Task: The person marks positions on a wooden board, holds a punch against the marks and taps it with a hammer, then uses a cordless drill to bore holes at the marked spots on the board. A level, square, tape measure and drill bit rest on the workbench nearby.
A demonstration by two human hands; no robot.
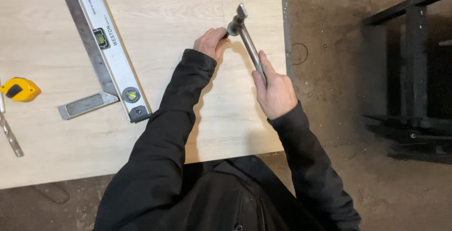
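- My right hand is wrapped around the metal handle of a hammer, thumb laid along the shaft, so it is closed on the tool.
- The hammer slants up and to the left from that hand; its head sits at the far end, right against my left hand.
- My left hand is curled narrow, fingertips pinched together beside the hammer head; I cannot tell what, if anything, they pinch, since the spot is too small and partly hidden.
- Both hands are over a pale wooden board, near its right edge, the left hand resting on the surface.
- Far left on the board lies a long silver spirit level, slanting from far to near.
- A metal square lies beside and partly under the level, its thick arm pointing left.
- A yellow tape measure sits at the left edge, well apart from my hands.
- A drill bit lies just near of the tape measure.
- Right of the board is a rough concrete floor, and a dark metal frame stands at the far right.
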